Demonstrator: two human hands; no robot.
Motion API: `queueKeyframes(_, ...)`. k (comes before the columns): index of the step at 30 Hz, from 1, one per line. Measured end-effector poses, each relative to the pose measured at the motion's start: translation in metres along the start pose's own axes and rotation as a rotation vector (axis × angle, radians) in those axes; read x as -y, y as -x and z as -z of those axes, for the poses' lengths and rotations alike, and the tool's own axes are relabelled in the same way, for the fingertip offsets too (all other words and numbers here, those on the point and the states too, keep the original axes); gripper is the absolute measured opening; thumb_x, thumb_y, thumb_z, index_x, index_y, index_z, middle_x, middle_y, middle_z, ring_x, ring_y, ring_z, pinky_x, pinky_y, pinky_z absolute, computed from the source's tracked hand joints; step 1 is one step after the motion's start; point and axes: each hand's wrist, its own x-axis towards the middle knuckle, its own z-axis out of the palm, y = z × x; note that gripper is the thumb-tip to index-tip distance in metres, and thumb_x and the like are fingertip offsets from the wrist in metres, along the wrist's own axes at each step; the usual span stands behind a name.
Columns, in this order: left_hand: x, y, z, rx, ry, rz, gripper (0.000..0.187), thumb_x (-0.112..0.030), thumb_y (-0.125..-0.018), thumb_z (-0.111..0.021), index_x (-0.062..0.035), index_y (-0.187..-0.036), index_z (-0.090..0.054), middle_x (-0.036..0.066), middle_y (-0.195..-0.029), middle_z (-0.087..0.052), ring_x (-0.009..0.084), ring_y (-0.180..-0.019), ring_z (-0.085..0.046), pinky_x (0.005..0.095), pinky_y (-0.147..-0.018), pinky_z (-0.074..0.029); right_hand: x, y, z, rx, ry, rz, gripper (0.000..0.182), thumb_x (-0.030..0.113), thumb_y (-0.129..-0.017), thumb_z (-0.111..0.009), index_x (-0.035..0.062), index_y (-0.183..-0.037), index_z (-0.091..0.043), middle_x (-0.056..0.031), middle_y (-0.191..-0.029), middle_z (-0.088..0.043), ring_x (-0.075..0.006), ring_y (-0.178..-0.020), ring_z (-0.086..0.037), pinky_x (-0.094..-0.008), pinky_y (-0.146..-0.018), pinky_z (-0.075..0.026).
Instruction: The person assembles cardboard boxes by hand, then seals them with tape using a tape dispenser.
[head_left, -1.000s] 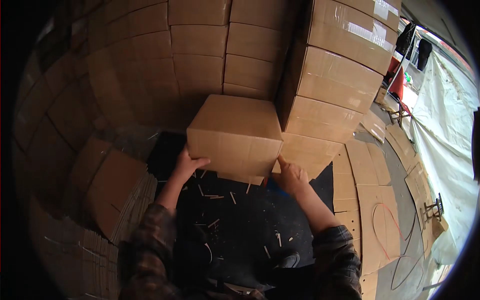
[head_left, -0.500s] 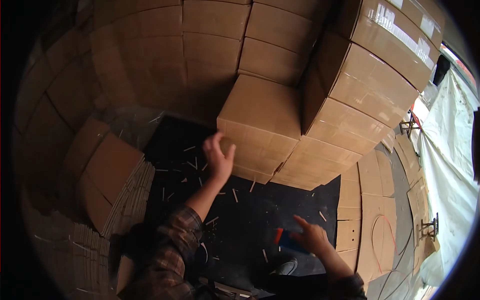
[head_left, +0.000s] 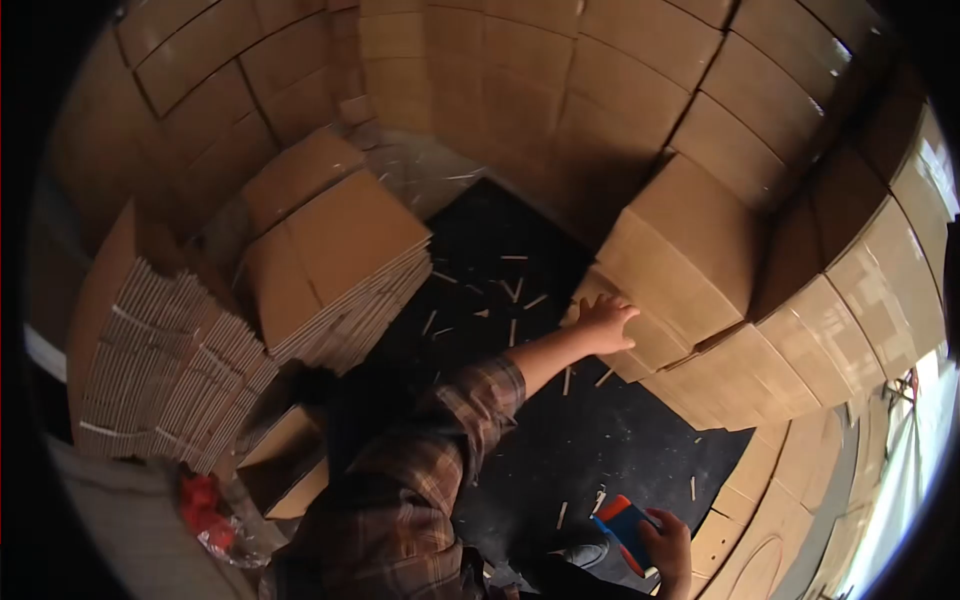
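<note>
My left hand (head_left: 607, 325) is stretched out with its fingers spread, overlapping the front of a closed cardboard box (head_left: 690, 245) in the corner of the stack. No object shows in that hand. Low in the view, my right hand (head_left: 668, 548) is closed around a flat blue handheld tool with orange edges (head_left: 628, 530); its exact kind does not show. A shoe (head_left: 585, 553) is just left of this tool, on the black floor mat (head_left: 520, 450).
Stacked cardboard boxes (head_left: 510, 80) wall in the back and right. Bundles of flattened cartons (head_left: 340, 250) lie at the left, near an opened carton (head_left: 290, 460) and a red plastic bag (head_left: 205, 515). Thin strips litter the mat. Flat cardboard (head_left: 775, 500) covers the floor at right.
The view has turned left, so the boxes sit further right and more flattened cartons show. My left hand has moved over the box front; my right hand still holds the blue tool, lower in view.
</note>
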Motion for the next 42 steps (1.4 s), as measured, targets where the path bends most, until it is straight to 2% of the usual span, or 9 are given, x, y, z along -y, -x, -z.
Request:
queueKeyframes(4,0.051,0.052,0.092,0.108,-0.023,0.186,0.074,-0.044,-0.069,-0.074,-0.0190,-0.135,-0.051,0.014,-0.138,-0.049,0.0351,-0.129,-0.042,0.0568,-0.102,-0.035,-0.004,0.002,0.002,0.032,0.030,0.052,0.036,0.018,-0.079,-0.068,-0.0001,-0.110,-0.067,-0.0158,-0.078,-0.070,-0.0167,-0.071,-0.067,-0.0305,-0.063,-0.052)
queueKeyframes(6,0.122,0.074,0.121,-0.062,-0.070,0.189,0.071,-0.042,-0.071,-0.073,-0.0101,-0.132,-0.053,0.019,-0.130,-0.055,0.0355,-0.123,-0.049,0.0445,-0.104,-0.040,-0.003,0.003,0.000,-0.007,0.098,0.007,0.036,0.018,-0.079,-0.068,0.0007,-0.110,-0.067,-0.0163,-0.080,-0.071,-0.0185,-0.072,-0.068,-0.0318,-0.064,-0.052)
queueKeyframes(9,0.200,0.142,0.191,-0.234,-0.054,0.418,0.074,-0.036,-0.072,-0.075,-0.0068,-0.134,-0.049,0.021,-0.123,-0.059,0.0356,-0.113,-0.057,0.0420,-0.099,-0.045,0.003,0.004,-0.003,-0.067,0.141,0.052,0.037,0.026,-0.076,-0.071,0.0069,-0.108,-0.070,-0.0192,-0.076,-0.069,-0.0283,-0.073,-0.070,-0.0356,-0.066,-0.053)
queueKeyframes(12,0.251,0.237,0.229,-0.242,-0.190,0.853,0.100,-0.050,-0.075,-0.072,-0.0099,-0.150,-0.020,0.018,-0.154,-0.024,0.0333,-0.142,-0.023,0.0478,-0.115,-0.024,0.009,0.004,-0.004,-0.068,0.142,0.035,0.037,0.027,-0.077,-0.071,0.0070,-0.108,-0.070,-0.0195,-0.076,-0.068,-0.0290,-0.074,-0.070,-0.0366,-0.066,-0.053)
queueKeyframes(19,0.288,0.383,0.198,-0.361,-0.291,1.268,0.110,-0.045,-0.062,-0.084,-0.0209,-0.151,-0.023,0.017,-0.155,-0.023,0.0388,-0.138,-0.030,0.0491,-0.112,-0.029,0.017,-0.004,-0.009,-0.056,0.151,0.062,0.037,0.028,-0.078,-0.069,0.0075,-0.109,-0.069,-0.0208,-0.082,-0.069,-0.0326,-0.078,-0.070,-0.0389,-0.070,-0.054)
queueKeyframes(29,0.258,0.373,0.164,-0.279,-0.487,1.140,0.083,-0.039,-0.078,-0.072,-0.0216,-0.148,-0.031,0.018,-0.152,-0.030,0.0422,-0.133,-0.037,0.0562,-0.100,-0.037,0.034,-0.006,-0.010,-0.022,0.175,0.017,0.040,0.029,-0.078,-0.070,0.0077,-0.112,-0.069,-0.0211,-0.090,-0.070,-0.0323,-0.086,-0.070,-0.0384,-0.078,-0.054)
queueKeyframes(35,0.248,0.362,0.144,-0.237,-0.893,0.999,0.063,-0.023,-0.086,-0.059,-0.0165,-0.144,-0.037,0.011,-0.127,-0.048,0.0338,-0.122,-0.045,0.0662,-0.086,-0.040,0.046,0.000,-0.005,0.218,0.053,0.001,0.041,0.023,-0.081,-0.071,0.0069,-0.118,-0.066,-0.0163,-0.098,-0.070,-0.0237,-0.089,-0.069,-0.0330,-0.081,-0.054)
queueKeyframes(38,0.252,0.354,0.155,-0.307,-0.927,0.724,0.053,-0.017,-0.085,-0.061,-0.0147,-0.136,-0.047,0.008,-0.113,-0.051,0.0267,-0.109,-0.051,0.0485,-0.081,-0.050,0.043,0.001,-0.002,0.291,0.044,-0.011,0.037,0.020,-0.086,-0.069,0.0080,-0.120,-0.066,-0.0139,-0.104,-0.070,-0.0221,-0.091,-0.068,-0.0326,-0.085,-0.054)
queueKeyframes(42,0.186,0.325,0.219,-0.403,-0.794,0.644,0.049,-0.021,-0.085,-0.063,-0.0116,-0.132,-0.050,0.011,-0.109,-0.053,0.0301,-0.100,-0.057,0.0432,-0.079,-0.052,0.041,0.006,0.003,0.280,0.090,0.008,0.030,0.021,-0.086,-0.068,0.0111,-0.115,-0.070,-0.0124,-0.103,-0.071,-0.0230,-0.089,-0.069,-0.0325,-0.084,-0.054)
